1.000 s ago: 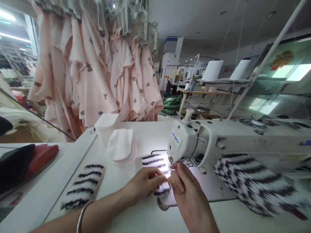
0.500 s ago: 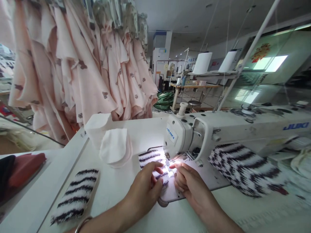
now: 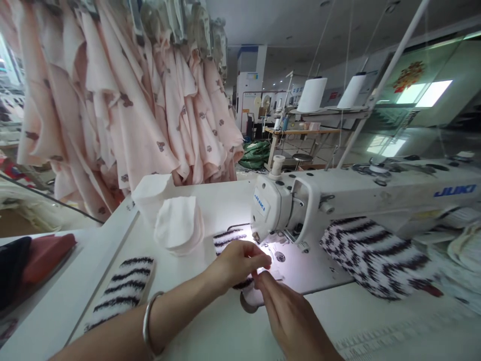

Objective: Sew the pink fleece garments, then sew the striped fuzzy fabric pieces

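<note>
A black-and-white striped, fluffy fabric piece [image 3: 230, 237] lies on the sewing machine bed, left of the machine head, partly covered by my hands. My left hand [image 3: 240, 263] reaches over it, thumb and fingers pinched at its right edge. Close against those fingertips, my right hand [image 3: 283, 306] is closed with its fingers at the same edge; what lies between the fingertips is mostly hidden. The sewing machine head [image 3: 271, 205] stands just behind, its lamp lighting the bed. A small white tab [image 3: 277, 275] shows right of the fingertips.
Another striped piece [image 3: 126, 286] lies at left, near stacked white fabric pieces [image 3: 178, 223]. A larger striped bundle [image 3: 376, 258] sits under the machine arm [image 3: 383, 185]. Pink garments [image 3: 146, 110] hang behind the table. Thread cones [image 3: 312, 95] stand at the back right.
My left hand has moved right and up, its fingertips now meeting my right hand's. My right hand has come down and left, away from the needle area. The view has shifted slightly.
</note>
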`<state>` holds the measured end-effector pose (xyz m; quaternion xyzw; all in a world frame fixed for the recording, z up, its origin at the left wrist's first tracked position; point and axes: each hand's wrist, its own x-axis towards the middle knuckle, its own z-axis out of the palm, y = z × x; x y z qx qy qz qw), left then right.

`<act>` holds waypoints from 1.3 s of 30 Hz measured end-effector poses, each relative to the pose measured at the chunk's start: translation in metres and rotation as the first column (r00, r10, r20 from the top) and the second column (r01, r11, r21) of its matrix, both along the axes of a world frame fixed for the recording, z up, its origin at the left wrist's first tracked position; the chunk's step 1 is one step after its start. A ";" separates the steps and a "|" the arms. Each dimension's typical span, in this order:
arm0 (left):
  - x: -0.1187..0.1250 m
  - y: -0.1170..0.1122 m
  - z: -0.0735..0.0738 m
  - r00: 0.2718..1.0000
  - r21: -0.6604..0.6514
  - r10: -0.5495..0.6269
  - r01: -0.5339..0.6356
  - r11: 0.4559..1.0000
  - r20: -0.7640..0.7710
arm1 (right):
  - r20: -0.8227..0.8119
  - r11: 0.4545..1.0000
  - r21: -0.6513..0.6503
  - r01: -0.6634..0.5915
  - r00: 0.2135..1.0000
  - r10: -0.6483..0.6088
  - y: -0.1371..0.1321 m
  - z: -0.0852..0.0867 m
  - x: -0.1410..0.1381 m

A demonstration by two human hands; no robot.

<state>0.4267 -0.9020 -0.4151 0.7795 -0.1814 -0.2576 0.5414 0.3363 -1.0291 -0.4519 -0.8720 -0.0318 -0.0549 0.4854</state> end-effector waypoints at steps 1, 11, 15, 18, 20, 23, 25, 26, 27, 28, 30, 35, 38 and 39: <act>0.003 0.000 -0.001 1.000 0.003 0.006 -0.006 1.000 0.009 | 0.078 0.996 -0.090 0.017 0.997 -0.010 -0.003 0.000 -0.001; 0.024 0.009 -0.024 0.925 0.138 0.169 -0.226 0.964 0.340 | 0.432 0.428 -0.855 0.293 0.859 0.276 -0.018 -0.013 0.029; 0.029 0.007 -0.034 0.882 0.184 0.140 -0.245 0.952 0.450 | 0.428 0.417 -0.858 0.300 0.866 0.258 -0.013 -0.014 0.035; 0.025 0.005 -0.034 0.844 0.214 0.083 -0.228 0.950 0.529 | 0.421 0.408 -0.861 0.303 0.875 0.238 -0.010 -0.011 0.033; 0.021 0.005 -0.031 0.819 0.236 0.038 -0.209 0.949 0.572 | 0.414 0.409 -0.864 0.294 0.878 0.242 -0.010 -0.011 0.030; 0.012 0.005 -0.024 0.783 0.270 -0.034 -0.172 0.947 0.622 | 0.404 0.421 -0.864 0.275 0.877 0.258 -0.015 -0.014 0.026; 0.006 0.004 -0.022 0.762 0.291 -0.084 -0.140 0.946 0.642 | 0.395 0.434 -0.864 0.254 0.877 0.273 -0.020 -0.016 0.025; 0.003 0.004 -0.021 0.755 0.302 -0.108 -0.123 0.945 0.647 | 0.391 0.442 -0.863 0.245 0.877 0.279 -0.022 -0.016 0.024; 0.000 0.004 -0.020 0.749 0.312 -0.128 -0.110 0.944 0.650 | 0.389 0.450 -0.861 0.237 0.877 0.282 -0.024 -0.016 0.024; -0.002 0.005 -0.019 0.743 0.323 -0.145 -0.100 0.941 0.653 | 0.388 0.457 -0.858 0.233 0.878 0.282 -0.025 -0.016 0.024; -0.005 0.005 -0.018 0.733 0.344 -0.169 -0.094 0.934 0.659 | 0.388 0.464 -0.855 0.233 0.880 0.275 -0.026 -0.015 0.023; -0.004 0.011 -0.013 0.704 0.379 -0.190 -0.120 0.918 0.684 | 0.381 0.449 -0.860 0.241 0.889 0.254 -0.020 -0.015 0.020; 0.001 0.012 -0.013 0.697 0.386 -0.182 -0.147 0.911 0.694 | 0.384 0.442 -0.858 0.262 0.898 0.214 -0.015 -0.016 0.024; 0.002 0.012 -0.013 0.697 0.388 -0.180 -0.153 0.909 0.694 | 0.384 0.439 -0.858 0.266 0.901 0.205 -0.014 -0.015 0.025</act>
